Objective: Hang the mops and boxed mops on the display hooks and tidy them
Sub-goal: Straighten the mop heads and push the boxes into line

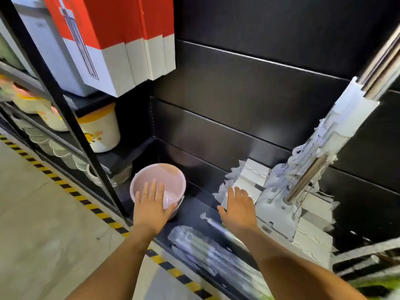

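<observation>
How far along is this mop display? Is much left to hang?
Partly done, it seems. The red-and-white boxes already hang in a row, and several mops are up at the right. Both hands are empty: the left hand reaches over a pink basin, the right hand beside the mops' heads. A plastic-wrapped mop lies unhung on the bottom shelf.

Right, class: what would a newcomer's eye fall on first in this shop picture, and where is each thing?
The red and white cardboard boxes hanging top left stand out. Below them, a round pink plastic bucket sits on the bottom shelf under the open left hand. At right, a white mop with a shiny metal handle slants up beside the open right hand.
</observation>
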`<action>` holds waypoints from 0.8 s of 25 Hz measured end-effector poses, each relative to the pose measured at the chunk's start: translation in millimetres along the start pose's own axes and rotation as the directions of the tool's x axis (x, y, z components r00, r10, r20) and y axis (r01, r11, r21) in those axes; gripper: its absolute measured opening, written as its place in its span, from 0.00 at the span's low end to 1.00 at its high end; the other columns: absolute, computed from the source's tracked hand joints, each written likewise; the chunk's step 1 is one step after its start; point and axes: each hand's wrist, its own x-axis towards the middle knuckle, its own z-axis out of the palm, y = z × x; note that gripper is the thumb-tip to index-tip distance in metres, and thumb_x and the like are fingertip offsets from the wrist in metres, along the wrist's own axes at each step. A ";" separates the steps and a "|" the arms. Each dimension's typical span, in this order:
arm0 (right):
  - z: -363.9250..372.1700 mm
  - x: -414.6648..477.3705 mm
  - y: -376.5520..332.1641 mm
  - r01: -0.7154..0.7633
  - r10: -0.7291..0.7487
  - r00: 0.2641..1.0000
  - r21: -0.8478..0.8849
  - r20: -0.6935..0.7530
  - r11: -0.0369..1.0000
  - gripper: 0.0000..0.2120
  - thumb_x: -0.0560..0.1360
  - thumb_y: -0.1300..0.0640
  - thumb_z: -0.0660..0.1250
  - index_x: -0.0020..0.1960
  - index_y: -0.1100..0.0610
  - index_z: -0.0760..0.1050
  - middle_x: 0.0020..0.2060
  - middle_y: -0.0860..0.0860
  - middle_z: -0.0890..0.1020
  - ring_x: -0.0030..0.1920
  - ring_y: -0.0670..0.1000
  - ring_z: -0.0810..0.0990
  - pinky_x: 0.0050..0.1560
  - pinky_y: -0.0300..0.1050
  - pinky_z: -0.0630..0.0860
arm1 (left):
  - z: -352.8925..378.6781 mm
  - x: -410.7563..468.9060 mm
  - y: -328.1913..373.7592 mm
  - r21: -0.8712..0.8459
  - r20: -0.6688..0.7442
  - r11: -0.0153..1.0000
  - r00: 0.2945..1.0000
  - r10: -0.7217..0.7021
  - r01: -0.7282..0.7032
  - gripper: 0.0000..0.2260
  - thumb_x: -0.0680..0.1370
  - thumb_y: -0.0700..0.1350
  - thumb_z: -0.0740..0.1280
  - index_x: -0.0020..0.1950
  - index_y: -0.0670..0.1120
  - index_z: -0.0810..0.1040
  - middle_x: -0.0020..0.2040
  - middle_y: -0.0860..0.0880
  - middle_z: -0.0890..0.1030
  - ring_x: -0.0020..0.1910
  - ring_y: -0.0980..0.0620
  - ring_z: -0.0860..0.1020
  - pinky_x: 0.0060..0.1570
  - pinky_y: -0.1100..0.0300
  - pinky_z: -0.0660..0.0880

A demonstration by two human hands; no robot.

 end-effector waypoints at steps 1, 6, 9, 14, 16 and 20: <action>-16.3 13.5 -12.5 -0.029 0.029 0.999 0.011 -0.044 1.000 0.32 0.79 0.41 0.56 0.76 0.59 0.57 0.72 0.58 0.66 0.71 0.59 0.65 0.68 0.52 0.64 | -16.1 12.4 -11.1 -0.007 -0.049 1.000 0.999 0.007 -0.008 0.46 0.69 0.71 0.34 0.80 0.46 0.48 0.80 0.45 0.48 0.79 0.43 0.47 0.75 0.44 0.47; -105.3 77.3 -102.3 -0.115 0.128 0.957 0.064 -0.262 0.991 0.32 0.79 0.41 0.57 0.74 0.61 0.58 0.67 0.57 0.69 0.65 0.58 0.69 0.62 0.51 0.69 | -111.6 65.1 -83.7 -0.078 -0.349 0.997 0.937 -0.018 -0.010 0.37 0.79 0.66 0.50 0.80 0.46 0.48 0.80 0.44 0.48 0.79 0.43 0.47 0.75 0.45 0.49; -159.1 107.4 -147.1 -0.135 0.191 0.913 0.176 -0.360 0.975 0.32 0.79 0.41 0.58 0.74 0.61 0.60 0.67 0.57 0.70 0.65 0.59 0.70 0.62 0.53 0.70 | -177.3 94.1 -119.0 -0.139 -0.481 0.990 0.875 -0.052 -0.018 0.37 0.78 0.66 0.50 0.80 0.45 0.49 0.80 0.43 0.50 0.79 0.41 0.48 0.75 0.43 0.50; -245.6 143.8 -200.6 -0.058 0.282 0.855 0.461 -0.434 0.885 0.32 0.79 0.42 0.59 0.74 0.61 0.60 0.69 0.58 0.70 0.67 0.60 0.69 0.63 0.55 0.69 | -271.3 128.3 -141.2 -0.179 -0.630 0.981 0.775 -0.058 -0.072 0.40 0.77 0.68 0.51 0.80 0.45 0.45 0.80 0.43 0.48 0.79 0.41 0.47 0.75 0.43 0.49; -271.4 160.2 -214.8 -0.021 0.301 0.851 0.545 -0.431 0.838 0.32 0.80 0.41 0.59 0.75 0.61 0.58 0.70 0.58 0.69 0.68 0.60 0.67 0.65 0.55 0.67 | -299.7 138.0 -144.8 -0.228 -0.679 0.968 0.730 -0.082 -0.104 0.41 0.77 0.68 0.54 0.80 0.44 0.47 0.80 0.42 0.49 0.79 0.41 0.48 0.75 0.42 0.50; -307.7 201.7 -234.7 0.062 0.281 0.854 0.621 -0.439 0.781 0.34 0.79 0.39 0.58 0.76 0.61 0.56 0.72 0.57 0.67 0.71 0.60 0.64 0.68 0.56 0.64 | -350.2 164.6 -148.9 -0.357 -0.707 0.918 0.692 -0.145 -0.173 0.44 0.75 0.70 0.56 0.80 0.44 0.47 0.80 0.41 0.50 0.78 0.40 0.49 0.75 0.40 0.52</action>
